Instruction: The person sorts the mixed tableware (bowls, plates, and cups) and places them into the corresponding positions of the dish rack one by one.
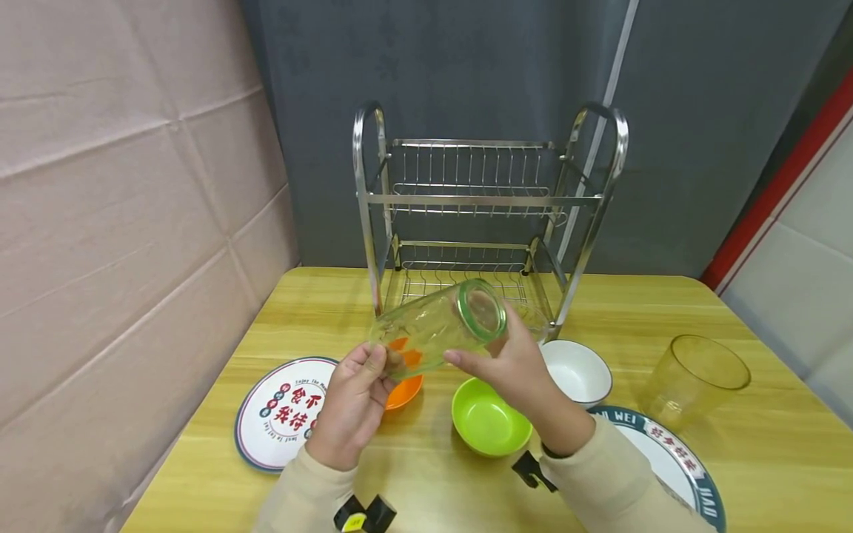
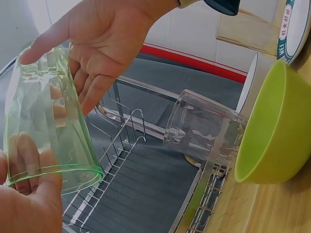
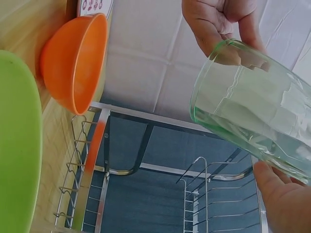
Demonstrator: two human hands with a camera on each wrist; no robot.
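The left hand [image 1: 349, 403] grips the open rim end of a green glass [image 1: 436, 326], fingers curled around it; the right hand [image 1: 516, 366] cradles its base end with fingers spread along the wall. The glass lies tilted, held above the table between both hands. Just below sit an orange bowl [image 1: 405, 392] and a green bowl [image 1: 489, 418]. Beyond the hands stands a steel dish rack [image 1: 486, 200], a clear glass [image 2: 204, 128] lying on its lower tier.
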